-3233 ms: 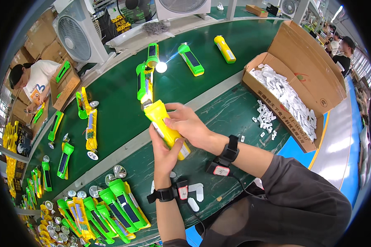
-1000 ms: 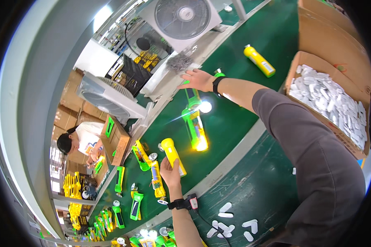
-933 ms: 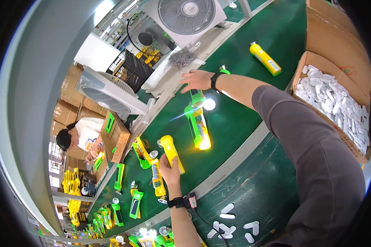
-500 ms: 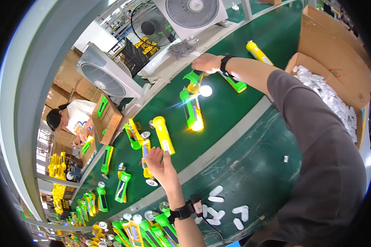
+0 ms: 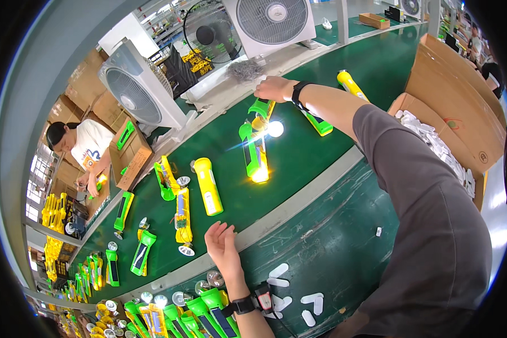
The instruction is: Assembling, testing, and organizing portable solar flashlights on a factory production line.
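On the far part of the green belt, my right hand (image 5: 272, 89) is closed over the top end of a green and yellow flashlight shell (image 5: 260, 108). Its fingertips are partly hidden. Just below it lies an opened flashlight (image 5: 248, 147) with green and yellow halves, and a bright white light and a yellow glow shine there. My left hand (image 5: 223, 248) hovers by the near edge of the belt, holding nothing, its fingers loosely curled and apart. Beyond that hand are a yellow flashlight (image 5: 208, 187) and an opened yellow shell (image 5: 182, 217) with wiring and a reflector.
Many green and yellow flashlights (image 5: 205, 315) crowd the lower left. White plastic pieces (image 5: 279, 270) lie on the near table. A carton (image 5: 434, 107) of white parts stands at right. Another yellow flashlight (image 5: 352, 84) and fans (image 5: 135, 90) are farther off. A co-worker (image 5: 87, 146) works at left.
The view has shifted, so most things on the belt at left appear farther left. My right hand stays at the flashlight shell. My left hand remains empty, its fingers slightly more curled.
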